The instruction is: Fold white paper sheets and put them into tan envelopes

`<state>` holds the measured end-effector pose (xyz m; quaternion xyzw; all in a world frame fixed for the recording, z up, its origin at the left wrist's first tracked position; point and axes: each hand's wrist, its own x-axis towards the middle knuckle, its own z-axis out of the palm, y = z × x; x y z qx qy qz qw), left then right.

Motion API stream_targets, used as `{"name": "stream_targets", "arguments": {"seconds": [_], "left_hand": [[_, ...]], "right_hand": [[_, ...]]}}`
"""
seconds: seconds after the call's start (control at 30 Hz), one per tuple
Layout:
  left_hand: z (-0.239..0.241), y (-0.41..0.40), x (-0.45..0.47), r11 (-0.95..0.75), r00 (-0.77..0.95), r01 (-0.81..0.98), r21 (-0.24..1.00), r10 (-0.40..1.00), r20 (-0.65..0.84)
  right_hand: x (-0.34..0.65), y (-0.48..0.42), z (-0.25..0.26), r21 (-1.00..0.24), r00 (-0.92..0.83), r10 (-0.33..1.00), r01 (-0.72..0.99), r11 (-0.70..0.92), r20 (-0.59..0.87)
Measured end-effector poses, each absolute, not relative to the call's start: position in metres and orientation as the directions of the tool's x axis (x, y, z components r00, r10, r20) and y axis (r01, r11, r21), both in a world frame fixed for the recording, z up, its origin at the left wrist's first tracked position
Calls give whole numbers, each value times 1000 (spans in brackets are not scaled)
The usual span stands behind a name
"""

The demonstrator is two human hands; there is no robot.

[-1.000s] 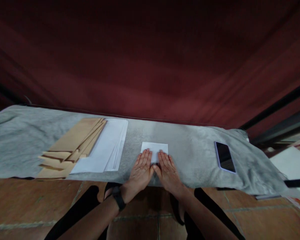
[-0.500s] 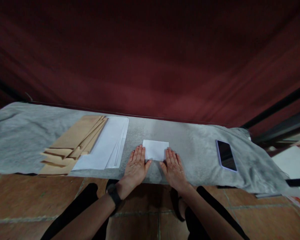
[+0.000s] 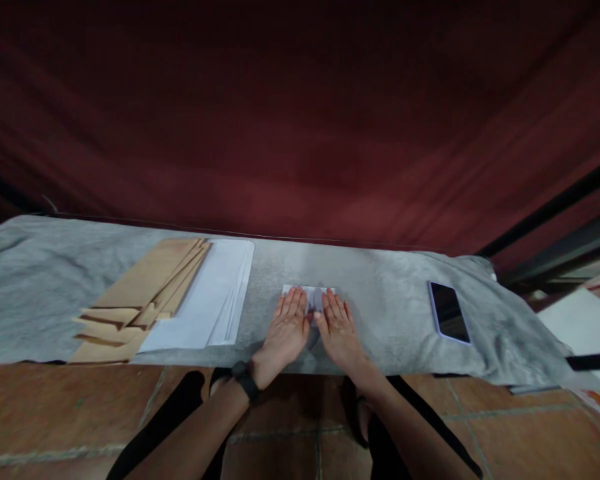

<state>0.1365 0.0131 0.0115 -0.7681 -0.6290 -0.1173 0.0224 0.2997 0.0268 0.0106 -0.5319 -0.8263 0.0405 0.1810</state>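
A: Starting nearest?

B: At the bottom, tiled floor [image 3: 80, 413], below the near edge of the counter [image 3: 387, 333]. Next up, a dark watch [image 3: 245, 380] on the left wrist.

A: State of grip?

B: Nothing clasped in left hand [image 3: 286, 327] or right hand [image 3: 339, 330]. Both reaching over the near edge, palm down, fingers straight and together, thumbs nearly meeting. Likely paired this way to spread pressure evenly.

A: Resting on what?

B: On a small white paper [image 3: 311, 295], roughly midway along the counter, between near and far edges. Mostly hidden under the fingers; visible only along its far side and between the hands. Cannot tell its folds.

A: Out to the sides?

B: Toward the left end, brown envelopes [image 3: 150, 273], fanned down to the near edge and overlapping white sheets [image 3: 225, 287]. Probably kept there for easy reach. Toward the right end, a phone [image 3: 449, 312], face up, well apart, presumably to leave elbow room.

A: Beyond?

B: Grey cloth [image 3: 380, 267] up to the far edge, perhaps as padding; behind, a dark red backdrop [image 3: 300, 133].
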Motion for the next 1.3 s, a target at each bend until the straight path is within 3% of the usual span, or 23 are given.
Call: {"name": "stream_targets", "arguments": {"seconds": [0.13,0.33,0.53,0.83,1.3], "left_hand": [[8,23,151,-301,283,949,94,945,166],[4,32,157,-269,257,960,78,957,131],[1,35,154,-245,236,967,66,964,125],[5,36,144,-173,161,982,73,977,139],[8,30,126,-10,4,999,48,992,129]], "right_hand": [[286,36,13,-293,-397,897,850,439,193],[278,44,10,-294,-395,908,859,420,141],[280,47,4,-307,-391,899,846,436,200],[291,48,1,-203,-384,906,887,415,177],[304,43,-5,-126,-331,895,916,381,300]]}}
